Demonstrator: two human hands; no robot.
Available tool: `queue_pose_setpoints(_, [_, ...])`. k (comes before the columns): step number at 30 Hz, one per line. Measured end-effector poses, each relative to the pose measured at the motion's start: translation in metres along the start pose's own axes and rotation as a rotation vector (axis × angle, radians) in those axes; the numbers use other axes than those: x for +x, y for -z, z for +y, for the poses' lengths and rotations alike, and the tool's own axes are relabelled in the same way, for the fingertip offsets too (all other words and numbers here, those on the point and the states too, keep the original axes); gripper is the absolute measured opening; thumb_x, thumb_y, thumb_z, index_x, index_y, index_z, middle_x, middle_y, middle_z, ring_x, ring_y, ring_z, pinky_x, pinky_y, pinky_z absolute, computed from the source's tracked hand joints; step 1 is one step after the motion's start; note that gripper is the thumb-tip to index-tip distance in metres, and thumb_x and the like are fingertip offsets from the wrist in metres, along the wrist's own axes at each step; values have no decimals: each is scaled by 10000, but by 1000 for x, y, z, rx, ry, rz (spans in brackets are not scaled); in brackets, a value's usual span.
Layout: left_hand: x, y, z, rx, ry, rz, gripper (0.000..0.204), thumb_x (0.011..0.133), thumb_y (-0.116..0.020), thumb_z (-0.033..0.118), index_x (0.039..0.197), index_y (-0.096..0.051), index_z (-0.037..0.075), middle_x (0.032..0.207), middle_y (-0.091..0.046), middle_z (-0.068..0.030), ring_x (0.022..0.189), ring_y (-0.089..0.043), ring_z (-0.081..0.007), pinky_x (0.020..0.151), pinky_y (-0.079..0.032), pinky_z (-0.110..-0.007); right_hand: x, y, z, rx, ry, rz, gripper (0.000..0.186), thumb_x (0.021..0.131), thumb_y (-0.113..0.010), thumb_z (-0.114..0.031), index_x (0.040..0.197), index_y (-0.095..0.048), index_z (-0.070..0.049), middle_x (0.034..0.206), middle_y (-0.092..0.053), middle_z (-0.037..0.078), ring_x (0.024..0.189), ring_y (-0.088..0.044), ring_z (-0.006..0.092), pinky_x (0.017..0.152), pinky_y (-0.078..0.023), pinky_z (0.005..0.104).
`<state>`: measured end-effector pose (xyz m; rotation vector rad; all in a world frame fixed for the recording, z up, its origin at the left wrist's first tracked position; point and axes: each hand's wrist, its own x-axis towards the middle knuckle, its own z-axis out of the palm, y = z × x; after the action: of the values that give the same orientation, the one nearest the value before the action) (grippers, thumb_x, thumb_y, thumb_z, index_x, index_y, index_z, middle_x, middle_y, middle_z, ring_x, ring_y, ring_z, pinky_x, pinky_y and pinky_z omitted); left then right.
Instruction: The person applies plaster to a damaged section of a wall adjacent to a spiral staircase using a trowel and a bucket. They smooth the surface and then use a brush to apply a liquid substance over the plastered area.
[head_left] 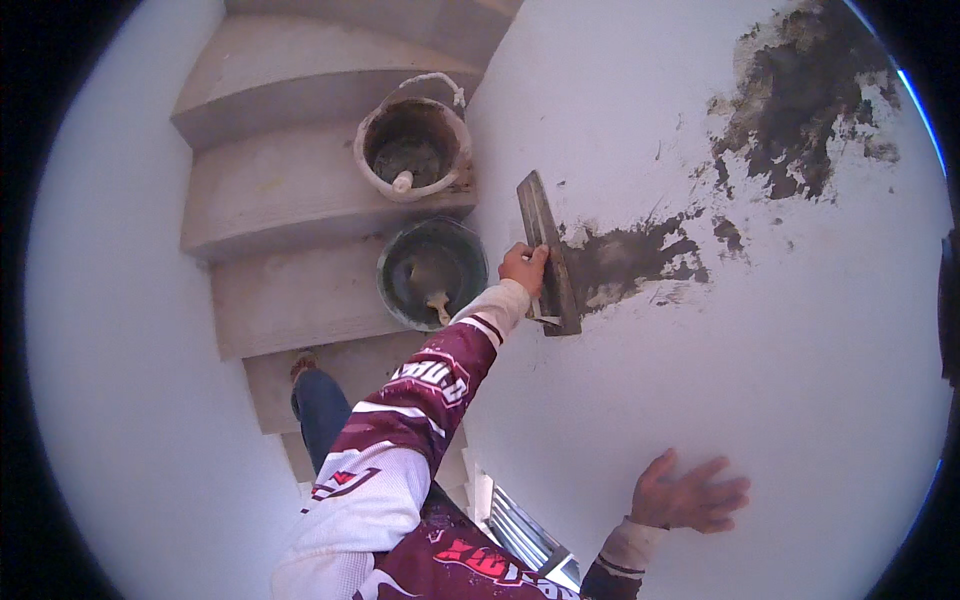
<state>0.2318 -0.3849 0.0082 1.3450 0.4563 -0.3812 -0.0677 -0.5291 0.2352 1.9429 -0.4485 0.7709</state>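
My left hand (pixel 524 267) is closed round the handle of a plastering trowel (pixel 548 250), a long flat blade held against the white wall (pixel 620 400). The blade stands nearly upright at the left end of a patch of wet grey plaster (pixel 620 262). Fingers spread, my right hand (pixel 692 494) rests on the wall lower down and holds nothing. Beside my left wrist stands a dark bucket (pixel 432 272) with a brush (pixel 438 306) in it. Above that is a pale, mortar-crusted bucket (pixel 455 165) with a raised handle and a light tool handle (pixel 402 182) inside.
Both buckets sit on concrete stair steps (pixel 280 190) that wind upward to the left of the wall. A larger rough grey patch (pixel 800 100) covers the upper right wall. A metal ladder (pixel 525 530) lies low beside my body. My foot (pixel 303 362) is on a lower step.
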Motion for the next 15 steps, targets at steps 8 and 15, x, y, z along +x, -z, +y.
queue_pose_setpoints(8, [-142,-32,-110,118,-160,-37,429,874,-646,409,1062,-588,28,937,-664,-233,921,-650,-367,819,-492,-423,-7,-3,3,8,-22,-9,842,887,-434,-598,1532,-166,-126,1552,-108,279,1443,-12,464,1105,40,623])
queue_pose_setpoints(15, [-20,-7,-3,76,-169,-8,475,863,-642,434,1122,-590,39,1062,-652,-249,998,-627,-408,890,-478,-438,-1,-6,1,28,-3,36,822,900,-408,-604,1528,-184,-124,1554,-116,269,1444,2,464,1101,54,627])
